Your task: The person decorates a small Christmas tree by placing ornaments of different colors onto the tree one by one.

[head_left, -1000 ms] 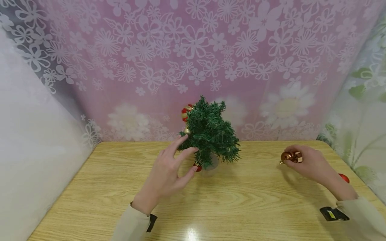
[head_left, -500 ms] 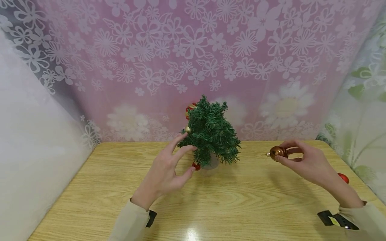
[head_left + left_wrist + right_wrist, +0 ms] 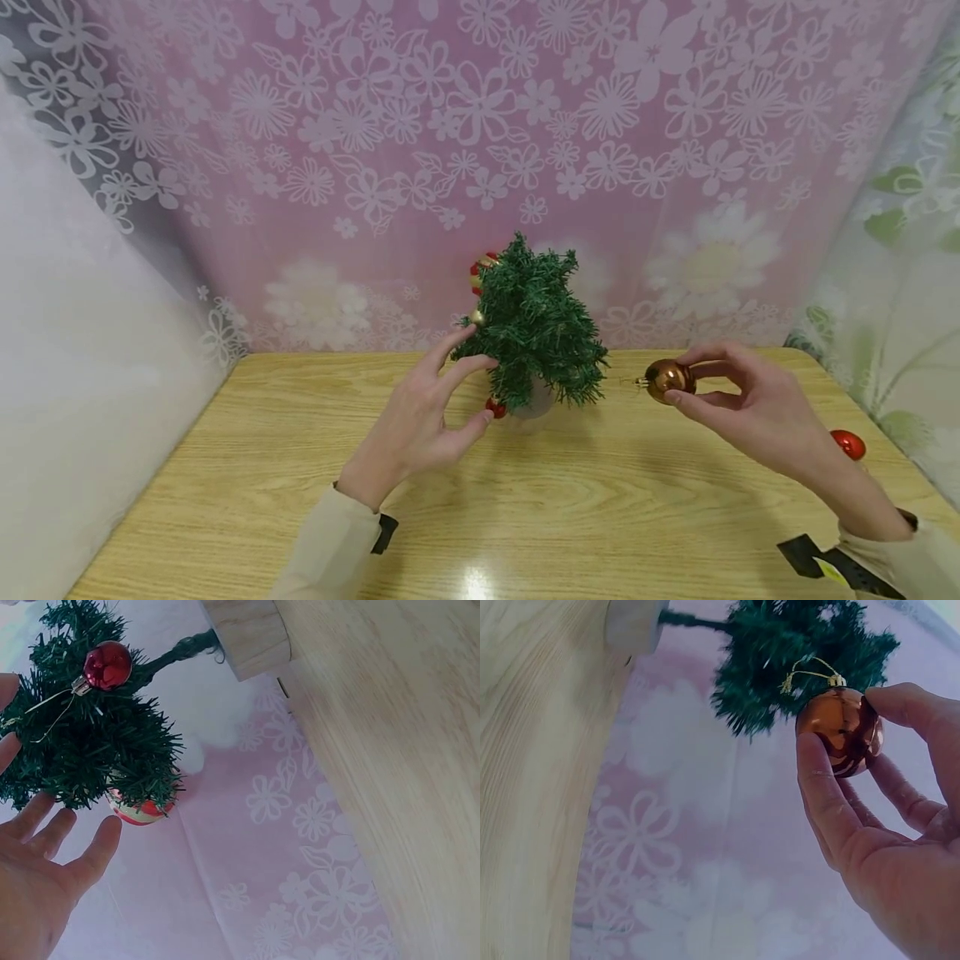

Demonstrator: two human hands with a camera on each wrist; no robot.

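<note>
A small green Christmas tree (image 3: 536, 325) stands upright on a pale round base (image 3: 251, 634). Its left side carries a small gold ball (image 3: 477, 317), a small red ball (image 3: 109, 665) and a red-and-gold striped ball (image 3: 483, 271). My left hand (image 3: 420, 408) is at that side with fingers spread and slightly bent, fingertips at the branches; whether they touch is hard to tell. To the tree's right, my right hand (image 3: 757, 408) pinches a shiny brown Christmas ball (image 3: 840, 729) between thumb and fingers. The ball's gold cap and string loop point toward the tree.
Another red ball (image 3: 849, 444) lies on the wooden table (image 3: 562, 517) at the right, beyond my right forearm. Behind the table hangs a pink flowered curtain (image 3: 420, 167). Pale cloth walls (image 3: 82, 350) close in the left and right sides.
My right hand has carried the brown ball leftward, closer to the tree, turning its cap toward the branches. The tree has shifted slightly right, and my left hand has moved along with it.
</note>
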